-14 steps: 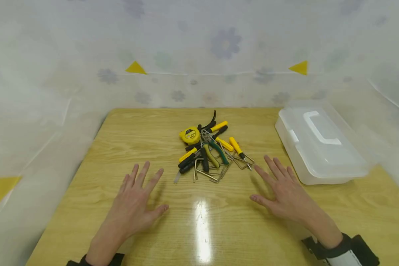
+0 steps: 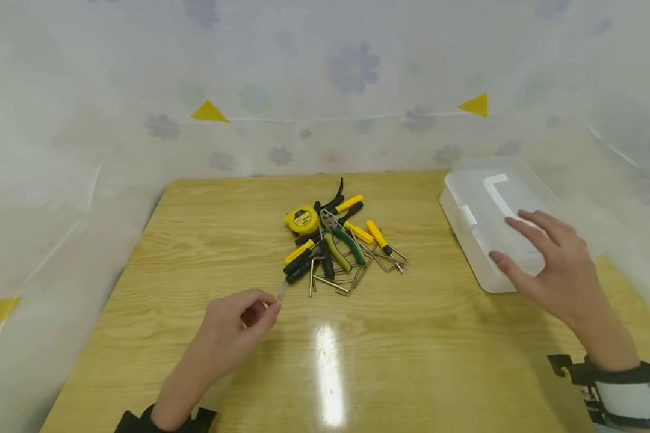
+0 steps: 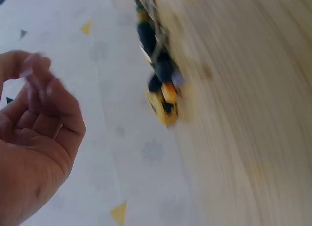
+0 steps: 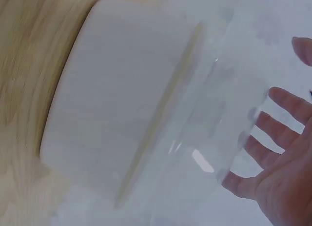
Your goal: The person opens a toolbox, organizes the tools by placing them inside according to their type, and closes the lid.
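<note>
My left hand [image 2: 235,331] hovers over the table just in front of the tool pile, fingers loosely curled and thumb close to the fingertips. In the left wrist view that hand [image 3: 41,133] holds nothing. My right hand [image 2: 566,276] is over the lid of a white translucent toolbox [image 2: 471,255], fingers spread. In the right wrist view its fingertips [image 4: 280,99] are right at the edge of the clear lid [image 4: 204,118]. The hand hides part of the white lid handle [image 2: 496,186]. The toolbox is closed.
A pile of tools lies mid-table: a yellow tape measure [image 2: 302,221], green-handled pliers [image 2: 351,243], a yellow-handled screwdriver [image 2: 376,233] and several hex keys [image 2: 330,284]. A flower-patterned sheet [image 2: 357,138] stands behind the table [image 2: 222,240].
My right hand has moved right, from the bare table to over the toolbox lid. My left hand has gone from spread fingers to loosely curled ones. The view has shifted slightly.
</note>
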Motion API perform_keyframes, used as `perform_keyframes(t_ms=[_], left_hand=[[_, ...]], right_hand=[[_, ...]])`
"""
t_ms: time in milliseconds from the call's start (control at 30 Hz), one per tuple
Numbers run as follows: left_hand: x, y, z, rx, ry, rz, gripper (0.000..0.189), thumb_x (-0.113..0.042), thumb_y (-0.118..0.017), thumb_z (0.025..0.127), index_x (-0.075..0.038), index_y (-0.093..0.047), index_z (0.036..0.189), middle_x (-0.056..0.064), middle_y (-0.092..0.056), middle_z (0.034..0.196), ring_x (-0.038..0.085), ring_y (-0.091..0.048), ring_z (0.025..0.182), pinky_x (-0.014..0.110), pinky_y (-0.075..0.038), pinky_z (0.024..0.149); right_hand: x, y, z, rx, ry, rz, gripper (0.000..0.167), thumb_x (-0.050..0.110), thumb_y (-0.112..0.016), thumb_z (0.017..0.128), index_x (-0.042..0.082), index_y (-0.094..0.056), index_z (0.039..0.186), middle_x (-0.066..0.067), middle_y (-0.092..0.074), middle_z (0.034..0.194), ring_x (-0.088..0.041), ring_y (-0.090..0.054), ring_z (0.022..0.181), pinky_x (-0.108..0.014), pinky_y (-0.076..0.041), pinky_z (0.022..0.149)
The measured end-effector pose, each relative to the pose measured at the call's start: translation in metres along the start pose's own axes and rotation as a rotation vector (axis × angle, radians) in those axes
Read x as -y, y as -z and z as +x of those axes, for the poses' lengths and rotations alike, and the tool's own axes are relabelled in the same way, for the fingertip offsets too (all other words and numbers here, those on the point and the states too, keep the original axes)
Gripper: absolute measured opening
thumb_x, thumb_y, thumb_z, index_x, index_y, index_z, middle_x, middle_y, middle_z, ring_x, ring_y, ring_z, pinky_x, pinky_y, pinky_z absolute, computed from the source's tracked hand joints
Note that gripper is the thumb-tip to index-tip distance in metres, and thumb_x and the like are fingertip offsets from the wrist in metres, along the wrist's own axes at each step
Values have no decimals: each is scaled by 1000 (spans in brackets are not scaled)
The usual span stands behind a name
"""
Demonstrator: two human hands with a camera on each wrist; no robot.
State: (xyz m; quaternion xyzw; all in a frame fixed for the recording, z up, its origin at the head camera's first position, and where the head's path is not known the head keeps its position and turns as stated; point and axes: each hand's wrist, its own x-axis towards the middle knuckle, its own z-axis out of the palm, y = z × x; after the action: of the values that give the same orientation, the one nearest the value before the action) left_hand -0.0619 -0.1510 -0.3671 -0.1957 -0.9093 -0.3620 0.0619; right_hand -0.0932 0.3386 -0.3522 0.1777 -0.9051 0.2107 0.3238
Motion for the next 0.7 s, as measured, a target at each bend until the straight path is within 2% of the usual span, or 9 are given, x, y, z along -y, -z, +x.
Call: perform_keyframes(t_ms=[67, 167, 267, 333, 400, 500, 600, 700], left_hand=[[-9, -2, 5, -5, 31, -246, 5, -17, -70, 97, -19, -75, 98, -8, -63, 69, 4, -54, 56, 23, -46, 49], [-21, -6, 13, 5, 98, -493, 9, -16, -68, 99, -11, -75, 99, -6, -62, 71, 3, -46, 54, 21, -39, 47], [-31, -12, 18, 64, 182, -734, 17, -11, -62, 101, 3, -71, 106, -5, -66, 79, 4, -42, 56, 20, -37, 49], [-37, -18, 21, 106, 240, -839, 21, -9, -59, 102, 8, -68, 110, -7, -68, 84, 4, -40, 56, 19, -36, 51], [-42, -23, 24, 141, 289, -892, 24, -10, -58, 102, 10, -66, 113, -6, -68, 88, 5, -40, 57, 19, -37, 55], [-48, -32, 31, 161, 347, -884, 25, -14, -60, 102, 7, -67, 114, -5, -69, 91, 6, -43, 59, 19, -40, 57], [-53, -42, 42, 157, 400, -874, 24, -15, -60, 101, 4, -68, 113, -4, -67, 83, 7, -45, 59, 20, -43, 59], [-58, -55, 55, 142, 471, -896, 22, -17, -63, 100, 1, -71, 110, -4, -61, 71, 9, -48, 57, 21, -47, 60]], right_hand=[[-24, 10, 6, 33, -105, -14, 65, 51, -71, 90, 7, -65, 137, -28, -60, 139, -52, -47, 136, -78, -28, 110], [-45, 17, 4, 212, -234, -75, 68, 37, -74, 88, 14, -53, 149, -26, -54, 148, -50, -35, 148, -81, -11, 115], [-51, 16, -1, 320, -231, -122, 71, 41, -74, 88, 18, -51, 151, -25, -54, 148, -50, -33, 149, -79, -4, 117], [-50, 12, -3, 320, -184, -142, 73, 44, -77, 84, 19, -55, 148, -24, -58, 145, -48, -37, 147, -80, -9, 116], [-48, 8, -2, 282, -125, -148, 74, 46, -81, 78, 18, -61, 143, -22, -62, 139, -45, -45, 140, -78, -20, 113], [-46, 4, 4, 192, -16, -127, 73, 51, -84, 71, 14, -69, 133, -22, -67, 129, -44, -56, 124, -73, -33, 102], [-38, 0, 9, 122, 92, -92, 77, 69, -76, 75, 10, -74, 123, -22, -70, 117, -43, -61, 110, -67, -38, 90], [-23, -4, 13, 87, 169, -61, 85, 83, -61, 79, 8, -77, 116, -21, -71, 107, -42, -63, 99, -63, -38, 83]])
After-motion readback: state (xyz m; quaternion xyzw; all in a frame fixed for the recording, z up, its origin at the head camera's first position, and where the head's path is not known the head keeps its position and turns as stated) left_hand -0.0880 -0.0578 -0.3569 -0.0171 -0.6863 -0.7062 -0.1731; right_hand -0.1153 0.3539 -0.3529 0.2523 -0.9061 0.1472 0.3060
